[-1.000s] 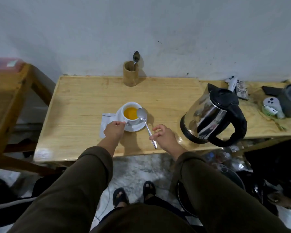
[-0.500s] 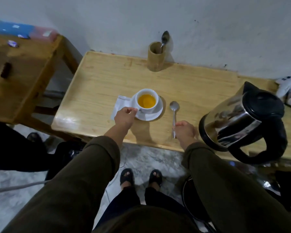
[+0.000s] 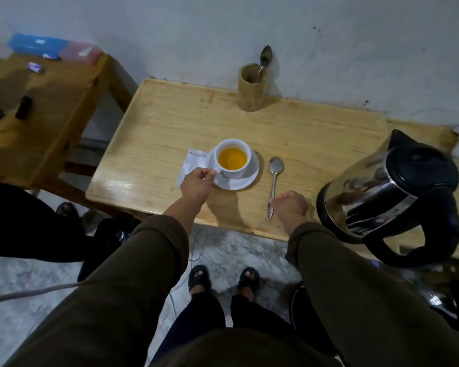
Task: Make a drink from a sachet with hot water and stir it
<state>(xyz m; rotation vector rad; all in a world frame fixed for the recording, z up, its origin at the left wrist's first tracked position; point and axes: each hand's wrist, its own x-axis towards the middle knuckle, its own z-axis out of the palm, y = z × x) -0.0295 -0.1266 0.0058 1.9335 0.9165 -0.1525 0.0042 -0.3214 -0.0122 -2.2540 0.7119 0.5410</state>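
A white cup point(image 3: 232, 161) of orange-yellow drink stands on a white saucer point(image 3: 245, 180) in the middle of the wooden table point(image 3: 157, 144). My left hand point(image 3: 198, 182) pinches the saucer's near-left rim. A white sachet point(image 3: 194, 164) lies flat under the saucer's left side. A metal spoon point(image 3: 274, 178) lies on the table to the right of the saucer, bowl pointing away. My right hand point(image 3: 290, 205) rests at the spoon's handle end, fingers curled and touching it.
A steel kettle point(image 3: 390, 192) with black lid and handle stands at the right. A wooden holder point(image 3: 250, 91) with another spoon stands by the wall. A second wooden table point(image 3: 37, 109) with small items is to the left. My feet show below the table edge.
The spoon went from held up beside the cup to lying flat on the table right of the saucer. My right hand lowered with it. The view has swung to the left.
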